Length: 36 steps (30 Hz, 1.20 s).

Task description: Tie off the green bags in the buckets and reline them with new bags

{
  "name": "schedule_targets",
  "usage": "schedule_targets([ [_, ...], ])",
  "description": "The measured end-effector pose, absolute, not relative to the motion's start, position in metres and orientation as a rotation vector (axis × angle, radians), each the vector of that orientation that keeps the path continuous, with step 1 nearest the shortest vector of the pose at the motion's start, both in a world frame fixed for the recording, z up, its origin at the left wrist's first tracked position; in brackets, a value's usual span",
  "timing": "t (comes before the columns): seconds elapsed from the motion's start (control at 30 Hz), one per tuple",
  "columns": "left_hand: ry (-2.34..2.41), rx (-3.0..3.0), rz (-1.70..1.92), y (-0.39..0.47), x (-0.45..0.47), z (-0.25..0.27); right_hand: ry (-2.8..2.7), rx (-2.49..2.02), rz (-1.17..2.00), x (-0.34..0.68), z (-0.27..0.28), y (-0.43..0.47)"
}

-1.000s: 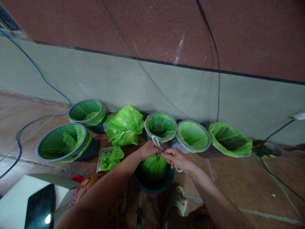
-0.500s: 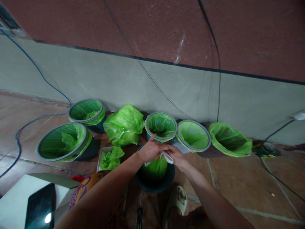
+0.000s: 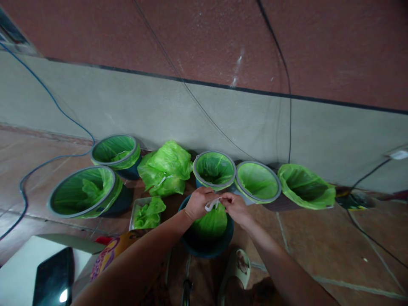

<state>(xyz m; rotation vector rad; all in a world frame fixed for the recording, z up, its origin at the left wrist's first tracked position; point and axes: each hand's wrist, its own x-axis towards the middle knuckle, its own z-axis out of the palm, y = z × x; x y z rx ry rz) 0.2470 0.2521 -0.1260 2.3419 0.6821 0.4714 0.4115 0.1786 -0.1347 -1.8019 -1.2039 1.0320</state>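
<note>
In the head view, the left hand (image 3: 198,205) and the right hand (image 3: 236,209) are close together above a dark bucket (image 3: 207,250). The fingers of both hands are bent and they pinch a white string (image 3: 211,205) at the top of a green bag (image 3: 210,226). This bag is gathered at its neck and sits inside the bucket. Just behind the hands, near the wall (image 3: 223,110), stand two bins (image 3: 259,200) with grey rims and green liners. To the left of the bucket there is a small plastic box (image 3: 134,214) with crumpled green plastic (image 3: 148,213) in it, and behind this box rests a full-looking green sack (image 3: 167,165).
</note>
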Motion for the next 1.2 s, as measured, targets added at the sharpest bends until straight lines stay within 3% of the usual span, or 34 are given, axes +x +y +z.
schedule_targets([
  [0.13,0.749,2.346,0.362,0.254,0.248,-0.122,-1.684,-1.994,0.668,0.424,-0.128,0.178],
  [0.33,1.105,2.147,0.339,0.263,0.245,-0.129,-1.903,-2.363,0.527,0.435,-0.113,0.169],
  [0.5,1.264,1.659,0.326,0.268,0.253,-0.141,-1.863,-2.324,0.662,0.442,-0.107,0.169],
  [0.77,0.885,0.972,0.447,0.252,0.265,-0.134,-1.394,-1.813,1.209,0.438,-0.104,0.172],
  [1.2,0.663,1.476,0.305,0.248,0.264,-0.132,-0.542,-1.188,1.429,0.407,-0.096,0.183],
])
